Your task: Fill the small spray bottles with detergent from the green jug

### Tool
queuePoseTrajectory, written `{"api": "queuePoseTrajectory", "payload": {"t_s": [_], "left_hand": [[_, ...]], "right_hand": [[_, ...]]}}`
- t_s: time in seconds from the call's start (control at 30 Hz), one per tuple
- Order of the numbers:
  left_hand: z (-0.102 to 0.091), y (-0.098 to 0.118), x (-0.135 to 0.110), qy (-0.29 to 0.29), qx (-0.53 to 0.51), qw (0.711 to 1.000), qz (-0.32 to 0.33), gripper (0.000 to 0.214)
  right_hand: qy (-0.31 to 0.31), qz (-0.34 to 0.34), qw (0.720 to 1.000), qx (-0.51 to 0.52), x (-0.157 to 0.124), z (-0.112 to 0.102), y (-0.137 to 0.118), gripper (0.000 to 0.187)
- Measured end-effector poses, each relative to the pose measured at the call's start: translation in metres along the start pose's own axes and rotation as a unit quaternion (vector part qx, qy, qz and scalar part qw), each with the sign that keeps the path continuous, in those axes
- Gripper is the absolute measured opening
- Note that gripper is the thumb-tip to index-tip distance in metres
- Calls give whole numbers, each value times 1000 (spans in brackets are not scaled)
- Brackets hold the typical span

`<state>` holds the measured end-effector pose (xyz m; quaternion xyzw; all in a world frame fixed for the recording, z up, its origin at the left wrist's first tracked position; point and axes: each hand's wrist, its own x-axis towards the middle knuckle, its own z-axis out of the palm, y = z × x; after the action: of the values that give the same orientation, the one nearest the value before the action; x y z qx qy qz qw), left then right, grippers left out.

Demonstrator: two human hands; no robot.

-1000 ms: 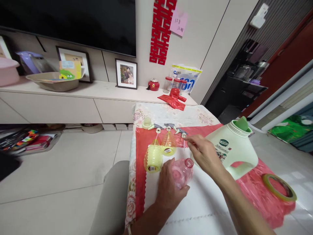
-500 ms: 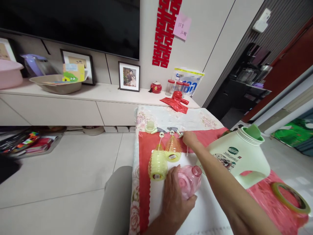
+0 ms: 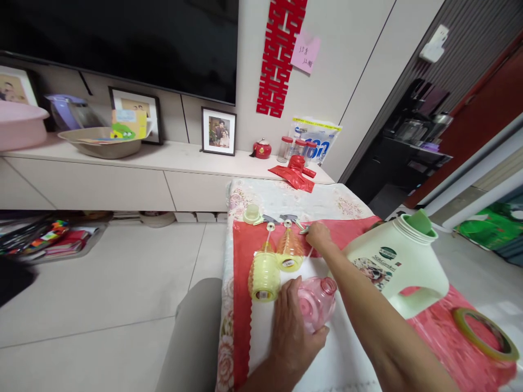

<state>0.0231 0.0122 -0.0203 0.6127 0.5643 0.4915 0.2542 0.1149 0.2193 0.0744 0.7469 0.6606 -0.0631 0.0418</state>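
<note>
A clear pink bottle (image 3: 316, 304) with an uncapped neck sits tilted on the white cloth. Wrapped around its left and lower sides is my left hand (image 3: 292, 321). Farther forward, my right hand (image 3: 318, 237) is closed on a grey spray head (image 3: 304, 230), partly hidden by the fingers. A thin pale tube (image 3: 309, 253) slants down from under that hand. Two yellow spray bottles, a nearer one (image 3: 265, 279) and a farther one (image 3: 290, 251), lie left of the pink bottle. Their grey heads point away from me.
A large pale green jug (image 3: 394, 264) with a green piece in its mouth stands right of my right forearm. Beyond it lies a roll of tape (image 3: 486, 333) on red plastic. A small pale green cap (image 3: 252, 213) rests at the far left of the floral-covered table (image 3: 278, 190).
The pale tube below my right hand has swung from nearly upright to a slant, its lower end now farther left. My left hand keeps its hold on the pink bottle.
</note>
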Motion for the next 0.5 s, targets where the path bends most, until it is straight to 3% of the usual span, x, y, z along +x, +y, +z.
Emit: {"api": "queuePoseTrajectory", "payload": {"t_s": [0.17,0.33,0.43,0.5], "left_hand": [[-1,2,2,-6,-5,1000,-4,92],[-2,1,2,-9,-4,1000,5,92],[-3,1,3,-4,-6,1000,14,91],[-3,1,3,1,-3,1000,21,90]], "right_hand": [[-8,21,999,45,0,-13,-4,40],[23,-11,989,143,-10,-52,-5,34],[66,-45,966,247,-31,-80,-1,29],[92,-77,934,335,-53,-93,5,27]]}}
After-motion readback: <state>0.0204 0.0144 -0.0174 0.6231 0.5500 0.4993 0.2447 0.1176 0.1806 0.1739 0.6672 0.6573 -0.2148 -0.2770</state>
